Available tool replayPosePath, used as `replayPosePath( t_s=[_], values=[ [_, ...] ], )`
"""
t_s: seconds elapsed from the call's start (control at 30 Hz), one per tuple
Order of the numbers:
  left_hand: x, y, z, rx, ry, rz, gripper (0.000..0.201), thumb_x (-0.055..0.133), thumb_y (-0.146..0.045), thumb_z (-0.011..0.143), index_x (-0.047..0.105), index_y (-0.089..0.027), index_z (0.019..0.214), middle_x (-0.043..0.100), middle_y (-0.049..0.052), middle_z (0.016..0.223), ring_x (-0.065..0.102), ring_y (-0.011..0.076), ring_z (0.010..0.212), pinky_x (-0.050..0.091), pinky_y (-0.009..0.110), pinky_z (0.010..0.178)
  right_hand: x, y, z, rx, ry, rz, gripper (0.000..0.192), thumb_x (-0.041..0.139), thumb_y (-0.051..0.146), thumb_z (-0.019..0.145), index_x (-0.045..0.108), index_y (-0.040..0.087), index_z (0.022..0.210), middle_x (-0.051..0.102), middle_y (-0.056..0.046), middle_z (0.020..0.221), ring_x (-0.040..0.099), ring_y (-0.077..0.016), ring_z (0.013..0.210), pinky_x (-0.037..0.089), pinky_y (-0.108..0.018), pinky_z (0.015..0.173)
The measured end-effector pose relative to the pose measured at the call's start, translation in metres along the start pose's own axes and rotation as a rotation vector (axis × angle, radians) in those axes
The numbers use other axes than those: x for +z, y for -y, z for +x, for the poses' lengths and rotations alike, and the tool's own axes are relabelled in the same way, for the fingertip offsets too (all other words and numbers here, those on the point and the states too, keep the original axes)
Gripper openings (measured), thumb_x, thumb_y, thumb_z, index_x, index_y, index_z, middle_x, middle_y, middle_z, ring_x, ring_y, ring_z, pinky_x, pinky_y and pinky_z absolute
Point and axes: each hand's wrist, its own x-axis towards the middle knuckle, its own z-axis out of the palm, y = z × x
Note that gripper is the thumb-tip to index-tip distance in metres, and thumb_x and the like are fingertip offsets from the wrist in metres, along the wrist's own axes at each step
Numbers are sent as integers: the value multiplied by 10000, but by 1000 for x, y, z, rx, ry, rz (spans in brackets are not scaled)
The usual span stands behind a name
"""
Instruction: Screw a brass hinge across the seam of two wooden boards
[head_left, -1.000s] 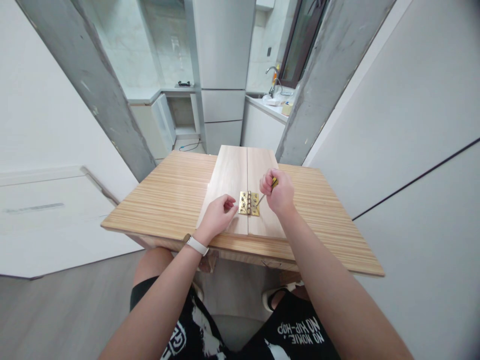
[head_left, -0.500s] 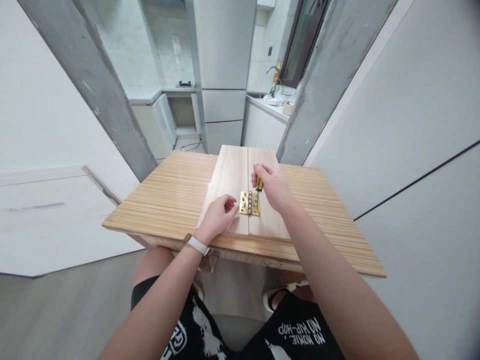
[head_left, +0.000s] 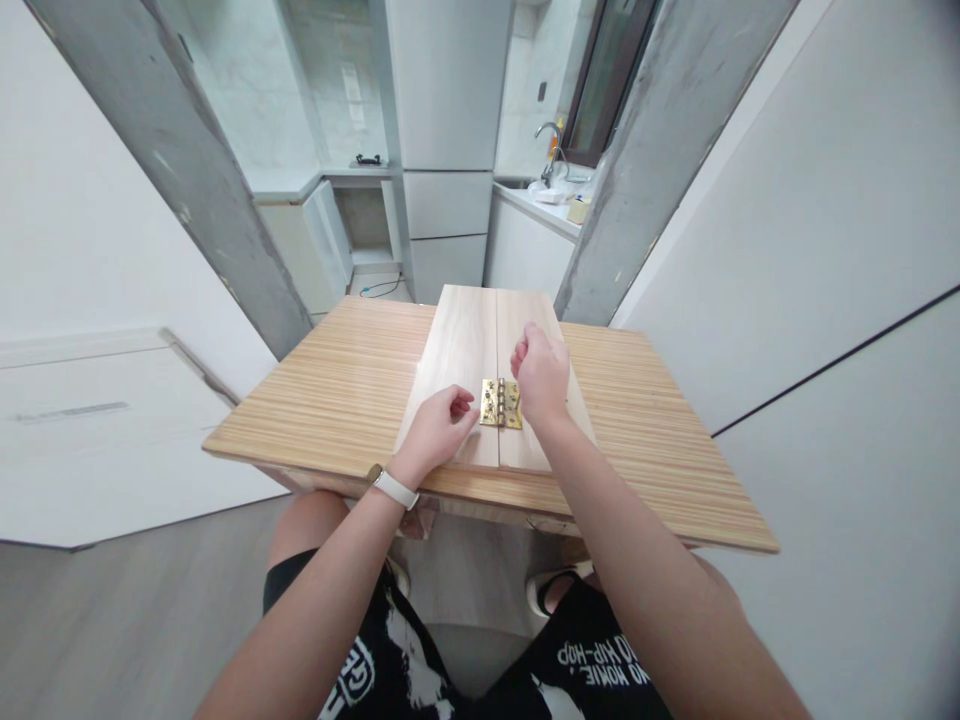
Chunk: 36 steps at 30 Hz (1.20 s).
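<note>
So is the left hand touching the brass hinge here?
Cannot tell. In the head view the left hand rests on the left board with its fingertips right at the hinge edge; no gap or contact shows plainly.

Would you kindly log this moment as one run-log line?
left hand: curled on left board, beside brass hinge | right hand: fist over hinge's right leaf, tool hidden | boards: side by side on table

A striped light-wood bench [head_left: 337,400] stands on a grey wood-look floor [head_left: 127,610] between plain white walls [head_left: 825,200]. Two rough grey concrete pillars [head_left: 195,170] frame a pale kitchen beyond, with a tall white refrigerator [head_left: 446,140], a white counter with a chrome tap [head_left: 547,140] and a dark-framed window [head_left: 611,70].
</note>
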Motion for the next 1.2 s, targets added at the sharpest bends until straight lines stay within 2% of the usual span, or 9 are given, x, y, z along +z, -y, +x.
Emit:
replayPosePath(
  t_s=[0.1, 0.23, 0.37, 0.53, 0.63, 0.8, 1.0, 1.1, 1.2],
  values=[
    [-1, -2, 0, -6, 0, 9, 170, 674, -288, 913, 701, -186, 1046, 745, 58, 937, 703, 196, 877, 563, 326, 823, -2, -1, 4, 10, 8, 30, 453, 572, 398, 911, 311, 261, 566, 306, 74, 492, 289, -91, 444, 233, -263, 425],
    [0, -1, 1, -5, 0, -1, 170, 679, -293, 912, 702, -189, 1044, 745, 56, 934, 706, 199, 881, 565, 331, 825, -7, 1, 8, 41, 130, 88, 438, 564, 313, 869, 314, 259, 513, 278, 78, 464, 265, -86, 422, 190, -262, 419],
    [-1, -1, 3, -18, 18, -4, 190, 683, -304, 912, 708, -185, 1059, 739, 52, 924, 700, 197, 866, 558, 336, 819, -18, 5, 14, 89, 357, 103, 447, 582, 309, 855, 330, 253, 491, 271, 79, 456, 255, -85, 421, 162, -266, 429],
    [-5, -21, 11, 15, 34, -18, 204, 696, -317, 915, 722, -185, 1068, 752, 59, 971, 693, 193, 866, 545, 327, 787, -35, 11, 27, 189, 763, 89, 486, 580, 345, 890, 342, 246, 478, 273, 76, 440, 239, -90, 432, 172, -278, 466],
    [-1, -39, 21, 90, 72, -104, 200, 703, -325, 926, 729, -180, 1060, 768, 72, 1022, 711, 196, 931, 556, 325, 840, -39, 15, 31, 197, 864, 29, 488, 529, 358, 926, 339, 250, 489, 297, 65, 444, 257, -106, 448, 231, -285, 491],
    [14, -57, 38, 152, 157, -260, 168, 692, -230, 921, 719, -153, 1068, 792, 96, 1059, 742, 215, 980, 577, 325, 862, -34, 16, 27, -114, 725, -305, 436, 432, 334, 972, 426, 236, 548, 496, 2, 622, 500, -154, 665, 404, -292, 678],
    [24, -61, 46, 289, 148, -355, 222, 630, -162, 946, 720, -151, 1148, 790, 106, 1158, 754, 235, 1072, 601, 341, 929, -37, 17, 25, -488, 492, -731, 350, 305, 341, 1049, 452, 248, 746, 552, -28, 822, 543, -192, 828, 414, -319, 790],
    [22, -63, 44, 327, 129, -306, 234, 620, -160, 964, 729, -178, 1171, 801, 87, 1149, 768, 233, 1073, 606, 358, 968, -41, 32, 18, -544, 449, -939, 323, 325, 387, 1073, 467, 247, 818, 614, -41, 857, 567, -202, 829, 398, -322, 760],
    [20, -65, 43, 338, 95, -194, 207, 653, -166, 959, 740, -203, 1143, 821, 67, 1087, 787, 240, 1043, 618, 365, 948, -44, 55, 7, -510, 389, -1206, 386, 406, 512, 1066, 576, 231, 864, 667, -50, 796, 592, -216, 749, 354, -328, 678]
  ],
)
